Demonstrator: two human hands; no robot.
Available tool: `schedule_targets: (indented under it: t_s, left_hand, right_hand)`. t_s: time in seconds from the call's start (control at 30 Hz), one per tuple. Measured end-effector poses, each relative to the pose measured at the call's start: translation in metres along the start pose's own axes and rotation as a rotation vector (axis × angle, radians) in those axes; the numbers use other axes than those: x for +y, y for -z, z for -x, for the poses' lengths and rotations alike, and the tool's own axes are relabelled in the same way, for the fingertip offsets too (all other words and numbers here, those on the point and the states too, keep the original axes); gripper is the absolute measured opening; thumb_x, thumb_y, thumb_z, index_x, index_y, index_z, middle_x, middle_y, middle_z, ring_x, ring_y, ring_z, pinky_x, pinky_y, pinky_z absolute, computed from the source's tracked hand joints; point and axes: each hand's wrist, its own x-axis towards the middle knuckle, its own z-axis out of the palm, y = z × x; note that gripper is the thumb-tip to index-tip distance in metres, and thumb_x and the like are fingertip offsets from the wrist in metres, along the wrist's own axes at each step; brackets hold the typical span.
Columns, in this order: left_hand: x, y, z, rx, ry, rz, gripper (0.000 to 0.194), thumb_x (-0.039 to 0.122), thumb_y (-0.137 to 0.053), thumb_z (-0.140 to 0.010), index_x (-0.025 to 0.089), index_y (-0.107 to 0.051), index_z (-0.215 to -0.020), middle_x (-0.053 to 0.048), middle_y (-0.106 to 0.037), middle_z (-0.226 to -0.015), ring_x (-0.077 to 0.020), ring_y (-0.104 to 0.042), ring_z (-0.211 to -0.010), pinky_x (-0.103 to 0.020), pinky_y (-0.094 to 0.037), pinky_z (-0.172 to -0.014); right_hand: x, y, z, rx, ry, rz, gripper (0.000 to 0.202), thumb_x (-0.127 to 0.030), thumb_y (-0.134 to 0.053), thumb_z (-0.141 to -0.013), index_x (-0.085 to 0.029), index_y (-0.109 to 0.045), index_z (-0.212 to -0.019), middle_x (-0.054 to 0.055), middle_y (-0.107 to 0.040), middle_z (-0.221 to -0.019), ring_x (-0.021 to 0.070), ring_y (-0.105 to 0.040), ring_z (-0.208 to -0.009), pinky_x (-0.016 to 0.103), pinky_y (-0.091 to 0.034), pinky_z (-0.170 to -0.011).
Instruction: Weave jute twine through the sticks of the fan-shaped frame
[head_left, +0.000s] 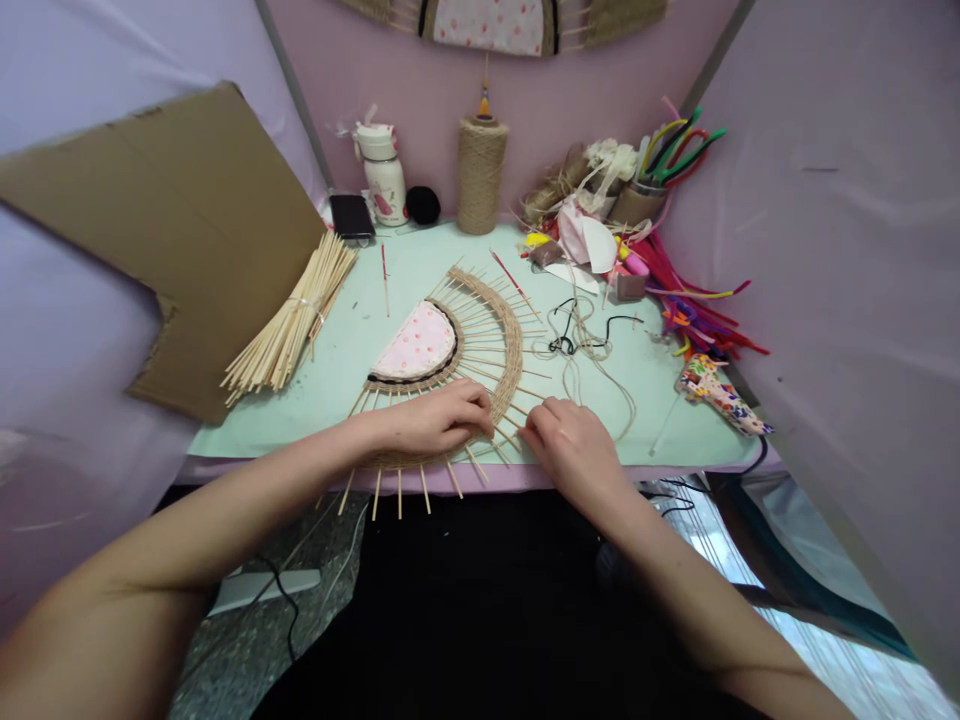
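A half-round woven fan (512,345) lies on the table, with thin wooden sticks spreading out from its middle and a band of twine woven through them. Its centre is a white fabric half-circle (420,342) with pink dots, edged in black. Over the lower part of the fan, my left hand (454,415) has its fingers curled onto the twine band and sticks. My right hand (574,445) is closed just right of the band, its fingertips pinched by the stick ends. Whatever is between those fingertips is hidden.
A bundle of sticks (292,320) leans near the cardboard (172,220) on the left. At the back stand a bottle (386,180) and a twine cone (481,175). Loose cord (592,340), a glue gun (720,392) and pipe cleaners (675,275) lie right.
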Motion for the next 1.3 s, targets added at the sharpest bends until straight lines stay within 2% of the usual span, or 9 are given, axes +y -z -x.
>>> schedule_targets:
  t_s: [0.17,0.27,0.37,0.6,0.73,0.9,1.07,1.17,1.3]
  left_hand:
    - [0.0,0.001,0.002,-0.001,0.023,0.042,0.023,0.011,-0.045,-0.087,0.018,-0.062,-0.101,-0.007,-0.059,-0.1,-0.0174,-0.055,-0.095,-0.032,-0.044,-0.091]
    - [0.003,0.002,0.002,0.017,0.102,0.05,0.021,0.011,-0.045,-0.084,0.017,-0.057,-0.101,-0.007,-0.061,-0.097,-0.0174,-0.055,-0.089,-0.032,-0.046,-0.083]
    - [0.005,0.004,0.003,0.011,0.116,0.039,0.02,0.011,-0.045,-0.083,0.017,-0.056,-0.099,-0.006,-0.06,-0.096,-0.0174,-0.055,-0.088,-0.032,-0.046,-0.083]
    - [0.01,0.002,-0.008,0.054,0.144,-0.091,0.03,0.016,-0.047,-0.088,0.017,-0.054,-0.118,-0.012,-0.05,-0.124,-0.0202,-0.054,-0.108,-0.035,-0.043,-0.097]
    - [0.016,-0.001,-0.018,0.02,0.218,-0.145,0.026,0.021,-0.044,-0.092,0.017,-0.056,-0.115,-0.01,-0.054,-0.114,-0.0198,-0.057,-0.097,-0.033,-0.046,-0.089]
    - [0.021,-0.003,-0.02,0.021,0.232,-0.178,0.019,0.022,-0.046,-0.092,0.017,-0.058,-0.106,-0.008,-0.055,-0.106,-0.0193,-0.056,-0.091,-0.032,-0.046,-0.084]
    - [0.019,-0.005,-0.016,0.074,0.272,-0.327,0.026,0.021,-0.054,-0.087,0.013,-0.056,-0.112,-0.014,-0.052,-0.117,-0.0265,-0.048,-0.108,-0.041,-0.041,-0.095]
    - [0.013,-0.002,-0.016,0.026,0.286,-0.289,0.034,0.025,-0.056,-0.088,0.016,-0.054,-0.12,-0.013,-0.053,-0.118,-0.0279,-0.047,-0.112,-0.043,-0.04,-0.097]
    - [0.004,0.005,-0.018,-0.026,0.248,-0.207,0.034,0.029,-0.057,-0.088,0.02,-0.055,-0.12,-0.01,-0.057,-0.117,-0.0267,-0.049,-0.112,-0.042,-0.039,-0.097]
  right_hand:
    - [0.002,-0.009,-0.016,0.036,0.049,0.031,0.015,-0.025,-0.053,-0.094,-0.017,-0.06,-0.083,0.01,-0.064,-0.086,0.0234,-0.056,-0.081,0.034,-0.033,-0.069]
    - [0.002,-0.016,-0.024,0.048,0.012,-0.025,0.014,-0.028,-0.054,-0.094,-0.019,-0.059,-0.085,0.009,-0.064,-0.088,0.0229,-0.057,-0.082,0.032,-0.034,-0.067]
    - [0.003,-0.02,-0.025,0.051,-0.038,-0.112,0.012,-0.029,-0.056,-0.093,-0.02,-0.057,-0.085,0.007,-0.064,-0.087,0.0213,-0.058,-0.081,0.031,-0.035,-0.065]
    - [0.016,-0.017,-0.02,0.028,-0.111,-0.303,0.003,-0.024,-0.055,-0.09,-0.021,-0.057,-0.091,0.004,-0.067,-0.087,0.0189,-0.06,-0.077,0.029,-0.038,-0.065]
    - [0.02,-0.015,-0.015,0.022,-0.129,-0.338,0.004,-0.025,-0.055,-0.089,-0.021,-0.056,-0.088,0.004,-0.066,-0.086,0.0188,-0.06,-0.076,0.029,-0.04,-0.067]
    - [0.019,-0.009,0.0,0.04,-0.077,-0.371,0.01,-0.026,-0.052,-0.091,-0.021,-0.055,-0.084,0.004,-0.063,-0.086,0.0179,-0.059,-0.076,0.029,-0.042,-0.068]
    - [0.019,-0.007,0.013,0.069,-0.055,-0.363,0.012,-0.026,-0.051,-0.093,-0.021,-0.056,-0.083,0.004,-0.06,-0.088,0.0177,-0.059,-0.079,0.029,-0.043,-0.07]
    - [0.019,-0.008,0.018,0.066,-0.04,-0.368,0.014,-0.024,-0.048,-0.094,-0.02,-0.057,-0.084,0.005,-0.06,-0.089,0.018,-0.059,-0.082,0.029,-0.044,-0.073]
    - [0.021,-0.009,0.024,0.06,-0.011,-0.382,0.014,-0.022,-0.047,-0.095,-0.02,-0.057,-0.085,0.006,-0.059,-0.09,0.0188,-0.059,-0.083,0.03,-0.045,-0.076]
